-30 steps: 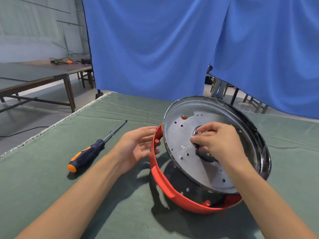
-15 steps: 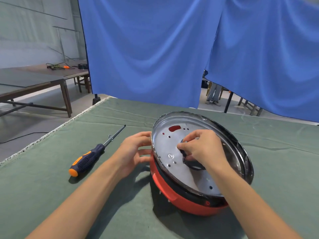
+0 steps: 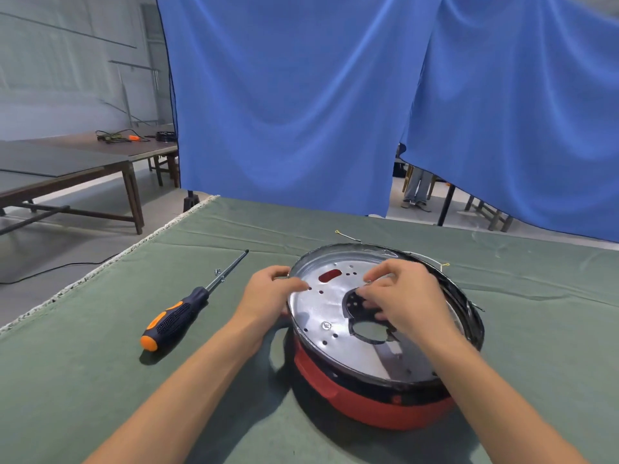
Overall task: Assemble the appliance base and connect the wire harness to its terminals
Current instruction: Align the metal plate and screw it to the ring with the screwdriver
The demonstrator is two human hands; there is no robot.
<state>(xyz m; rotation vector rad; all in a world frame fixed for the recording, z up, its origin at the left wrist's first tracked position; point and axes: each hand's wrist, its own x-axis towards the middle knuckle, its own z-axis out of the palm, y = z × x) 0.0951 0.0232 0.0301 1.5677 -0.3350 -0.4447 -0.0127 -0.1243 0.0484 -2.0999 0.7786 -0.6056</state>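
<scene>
On the green cloth-covered tabletop (image 3: 100, 380), right of centre: round red plastic appliance base (image 3: 368, 401) topped by a perforated silver metal plate (image 3: 321, 309), left hand (image 3: 268, 296) gripping its left rim, fingers curled over the edge. Right hand (image 3: 398, 303) over the black central fitting (image 3: 360, 304), fingers (image 3: 371, 277) pinched on a small screw. Black-and-orange screwdriver (image 3: 177, 316) well apart leftward; bare cloth all round.
</scene>
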